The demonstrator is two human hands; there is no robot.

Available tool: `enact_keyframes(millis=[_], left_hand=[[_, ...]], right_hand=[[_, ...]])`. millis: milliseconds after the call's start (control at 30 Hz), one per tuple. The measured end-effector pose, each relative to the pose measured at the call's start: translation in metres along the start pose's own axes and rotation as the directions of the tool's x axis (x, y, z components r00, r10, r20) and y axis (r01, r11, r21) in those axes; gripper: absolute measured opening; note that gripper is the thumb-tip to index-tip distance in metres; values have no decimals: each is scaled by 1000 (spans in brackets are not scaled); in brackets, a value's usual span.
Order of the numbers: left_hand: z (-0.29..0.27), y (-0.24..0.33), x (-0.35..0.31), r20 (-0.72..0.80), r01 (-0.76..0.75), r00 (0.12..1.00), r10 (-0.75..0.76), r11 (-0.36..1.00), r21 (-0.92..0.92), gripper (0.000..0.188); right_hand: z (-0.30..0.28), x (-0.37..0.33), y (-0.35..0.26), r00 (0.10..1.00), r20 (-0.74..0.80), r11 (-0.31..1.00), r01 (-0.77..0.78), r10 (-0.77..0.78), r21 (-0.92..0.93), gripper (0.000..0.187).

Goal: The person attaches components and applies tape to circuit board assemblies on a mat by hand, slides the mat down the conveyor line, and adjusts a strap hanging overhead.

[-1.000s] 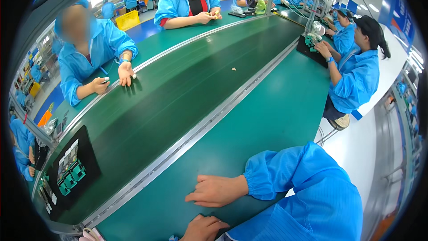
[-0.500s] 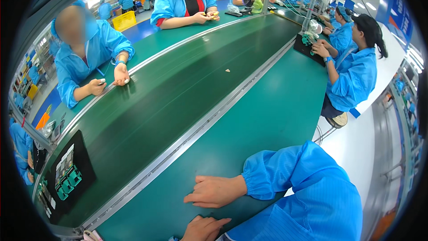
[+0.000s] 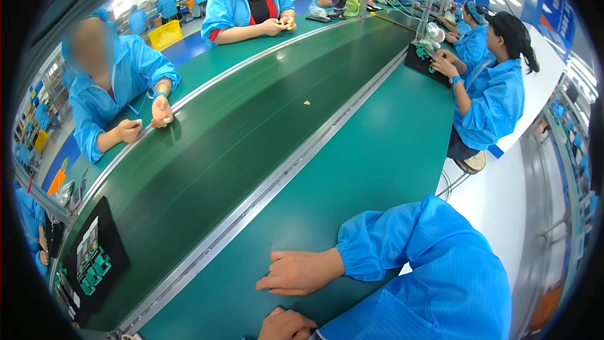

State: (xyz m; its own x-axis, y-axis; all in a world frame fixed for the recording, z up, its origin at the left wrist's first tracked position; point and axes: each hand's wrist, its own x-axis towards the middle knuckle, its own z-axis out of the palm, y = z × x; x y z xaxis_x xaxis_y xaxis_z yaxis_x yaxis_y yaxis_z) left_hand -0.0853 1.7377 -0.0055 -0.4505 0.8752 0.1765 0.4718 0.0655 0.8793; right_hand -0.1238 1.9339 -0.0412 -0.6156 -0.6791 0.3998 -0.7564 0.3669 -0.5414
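My right hand rests palm down on the green tabletop, its thumb and loosely bent fingers apart and nothing held. Closer to me, at the lower edge of the view, my left hand lies on the same surface with its fingers folded in. I see no object in it, though the picture's edge cuts off part of it. Beyond the metal rail, a black mat bears green and white electronic parts at the left end of the dark green conveyor belt.
A small pale scrap lies on the belt. Across it, a person in blue leans over the far edge, and another holds small yellow things. On my right, a seated co-worker handles green parts over a black mat.
My left hand's fingers have drawn in from stretched out to folded. My right hand stays on the tabletop. The whole view has shifted slightly, moving the belt scrap leftward in the picture.
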Motion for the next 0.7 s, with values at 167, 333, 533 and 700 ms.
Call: enact_keyframes(millis=[167, 333, 533, 700], left_hand=[[-1, -1, -3, 8, -19, 1000, 19, 1000, 25, 11], [-1, 5, 1, 18, -8, 1000, 7, 998, 62, 23], [3, 6, -1, -27, 79, 997, -77, 993, 86, 27], [2, 11, 1, -28, 128, 992, -126, 989, 70, 25]], right_hand=[[2, 1, 0, 1000, -20, 1000, 14, -14, -4, 19], [1, 0, -1, 999, -32, 1000, 11, -11, 7, 19], [-2, 1, -4, 1000, -27, 1000, 12, -11, 20, 19], [-2, 1, -5, 1000, -29, 1000, 9, -9, 12, 19]])
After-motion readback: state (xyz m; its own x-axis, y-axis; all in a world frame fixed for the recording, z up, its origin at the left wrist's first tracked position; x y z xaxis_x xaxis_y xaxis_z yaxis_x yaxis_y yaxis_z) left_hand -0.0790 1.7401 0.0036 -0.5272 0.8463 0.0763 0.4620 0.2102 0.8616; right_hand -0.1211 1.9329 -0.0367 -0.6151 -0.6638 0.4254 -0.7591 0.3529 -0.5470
